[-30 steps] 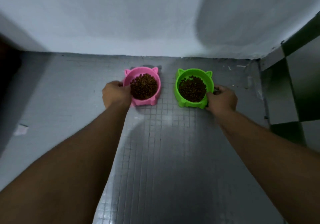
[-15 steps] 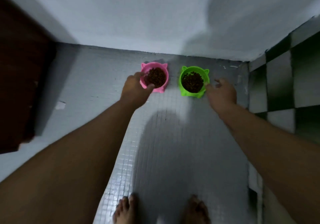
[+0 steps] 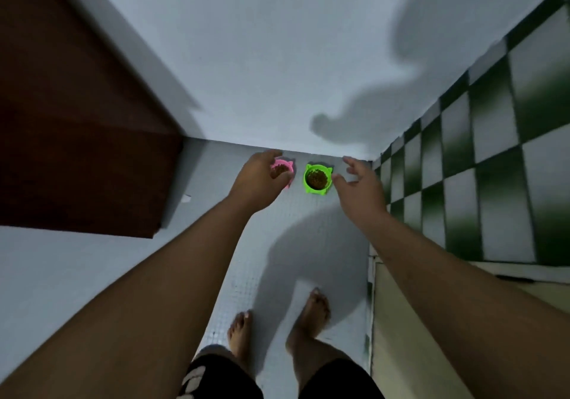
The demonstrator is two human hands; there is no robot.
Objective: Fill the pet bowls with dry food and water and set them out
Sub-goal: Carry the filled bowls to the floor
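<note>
Two cat-eared bowls of brown dry food stand side by side on the grey tiled floor against the white wall. The pink bowl [image 3: 285,165] is on the left, partly hidden behind my left hand [image 3: 258,179]. The green bowl [image 3: 317,179] is on the right, in full view. My left hand hovers well above the pink bowl with relaxed fingers and holds nothing. My right hand [image 3: 359,184] hangs in the air to the right of the green bowl, fingers spread, empty. No water bowl is in view.
A dark brown wooden door [image 3: 77,120] stands at the left. A green and white checkered tiled wall [image 3: 493,167] closes the right side. My bare feet [image 3: 311,312] stand on the floor [image 3: 271,244] below the bowls. A small white scrap [image 3: 186,198] lies near the door.
Both hands have let go of the bowls and lifted away. The view has risen as I stand up, so the bowls look smaller and my feet show fully.
</note>
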